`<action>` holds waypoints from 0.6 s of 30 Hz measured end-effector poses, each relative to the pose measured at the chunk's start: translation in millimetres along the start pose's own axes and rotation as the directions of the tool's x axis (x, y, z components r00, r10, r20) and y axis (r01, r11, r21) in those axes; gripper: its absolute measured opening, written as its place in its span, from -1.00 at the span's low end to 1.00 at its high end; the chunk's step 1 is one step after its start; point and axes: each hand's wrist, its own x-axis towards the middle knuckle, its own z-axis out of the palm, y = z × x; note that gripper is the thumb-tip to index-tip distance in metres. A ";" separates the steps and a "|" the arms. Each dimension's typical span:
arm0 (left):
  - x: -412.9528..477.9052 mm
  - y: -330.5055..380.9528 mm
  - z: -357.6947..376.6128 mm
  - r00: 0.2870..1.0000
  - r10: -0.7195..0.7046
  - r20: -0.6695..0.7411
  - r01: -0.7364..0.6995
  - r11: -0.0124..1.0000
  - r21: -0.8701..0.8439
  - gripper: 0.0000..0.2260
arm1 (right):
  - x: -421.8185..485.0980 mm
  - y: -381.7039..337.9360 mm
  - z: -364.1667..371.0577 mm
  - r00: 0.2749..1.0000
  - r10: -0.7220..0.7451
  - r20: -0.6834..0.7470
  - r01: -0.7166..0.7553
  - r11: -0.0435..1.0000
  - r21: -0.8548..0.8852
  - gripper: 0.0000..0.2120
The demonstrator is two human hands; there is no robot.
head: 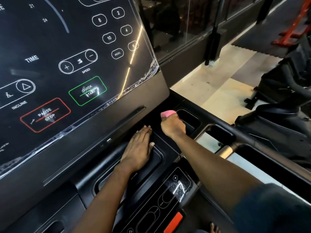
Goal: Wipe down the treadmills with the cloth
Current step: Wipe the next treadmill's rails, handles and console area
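A black treadmill console [70, 52] with a large glossy control panel fills the left and middle of the head view. Below the panel lies a black tray shelf [156, 158]. My left hand [139, 148] rests flat on that shelf, fingers straight and together. Just to the right, my right hand [172, 124] grips a pink cloth [166, 113], of which only a small fold shows above the fingers. The cloth sits at the edge of a cup-holder recess [188, 117] on the console's right side.
A black handrail [262, 143] with a silver sensor grip [225, 151] runs along the right. A small touch strip [170, 195] and an orange safety key [173, 222] lie near the bottom. Beyond are pale floor tiles [218, 91], other black gym machines [289, 84] and a glass partition [181, 22].
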 end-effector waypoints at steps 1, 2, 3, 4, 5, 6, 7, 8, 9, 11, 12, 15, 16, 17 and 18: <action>0.8 -0.2 -0.1 1.000 -0.005 0.005 0.005 1.000 0.005 -0.35 | -5.4 9.1 -1.5 0.996 -0.090 0.015 0.091 0.991 -0.096 -0.38; 1.4 0.3 0.9 1.000 -0.009 0.009 0.009 1.000 0.013 -0.39 | -9.2 16.9 -3.9 0.987 -0.158 0.042 0.163 0.970 -0.181 -0.42; 1.4 1.0 1.4 1.000 -0.011 0.011 0.011 1.000 0.018 -0.43 | -10.7 22.1 -6.5 0.979 -0.195 0.068 0.205 0.951 -0.231 -0.43; 1.4 1.4 1.8 1.000 -0.011 0.011 0.011 1.000 0.017 -0.43 | -10.4 24.3 -7.8 0.975 -0.205 0.087 0.220 0.943 -0.250 -0.43; 1.1 1.4 1.9 1.000 -0.011 0.010 0.011 1.000 0.013 -0.41 | -9.9 24.4 -8.2 0.975 -0.199 0.096 0.217 0.946 -0.243 -0.41; 0.3 0.8 2.2 1.000 -0.008 0.009 0.008 1.000 0.010 -0.37 | -9.0 22.8 -7.1 0.978 -0.181 0.101 0.200 0.955 -0.220 -0.39; 0.4 -0.2 2.7 1.000 -0.002 0.005 0.002 1.000 0.009 -0.34 | -7.4 20.1 -5.1 0.984 -0.151 0.099 0.167 0.969 -0.182 -0.35; 0.7 -1.4 3.9 1.000 0.004 -0.003 -0.004 1.000 0.009 -0.33 | -4.8 16.2 -2.1 0.989 -0.109 0.098 0.121 0.983 -0.135 -0.29; 1.0 -1.9 4.9 1.000 0.006 -0.011 -0.006 1.000 0.006 -0.33 | -1.2 11.1 -0.1 0.993 -0.055 0.100 0.064 0.994 -0.088 -0.23; 0.8 -2.1 5.1 1.000 0.003 -0.013 -0.003 1.000 -0.002 -0.34 | 10.0 -0.5 3.6 0.992 0.069 0.103 -0.072 0.997 0.026 -0.16; 0.7 -1.7 4.6 1.000 0.003 -0.017 -0.003 1.000 -0.003 -0.34 | 15.1 -6.4 3.5 0.987 0.125 0.102 -0.134 0.988 0.083 -0.14; 1.2 -0.7 2.6 1.000 0.006 -0.020 -0.005 1.000 0.014 -0.34 | 21.0 -10.5 2.2 0.980 0.168 0.108 -0.181 0.975 0.130 -0.13; 1.6 -0.3 2.1 1.000 0.001 -0.016 -0.001 1.000 0.015 -0.35 | 18.1 -6.6 0.3 0.985 0.123 0.118 -0.133 0.987 0.088 -0.14; 0.9 0.4 1.7 1.000 -0.006 -0.012 0.007 1.000 0.017 -0.37 | 12.9 0.5 -2.7 0.990 0.053 0.128 -0.058 0.998 0.032 -0.17; 1.2 0.2 1.5 1.000 -0.014 -0.002 0.014 1.000 0.021 -0.39 | 8.0 8.7 -5.4 0.990 -0.030 0.140 0.034 0.999 -0.028 -0.22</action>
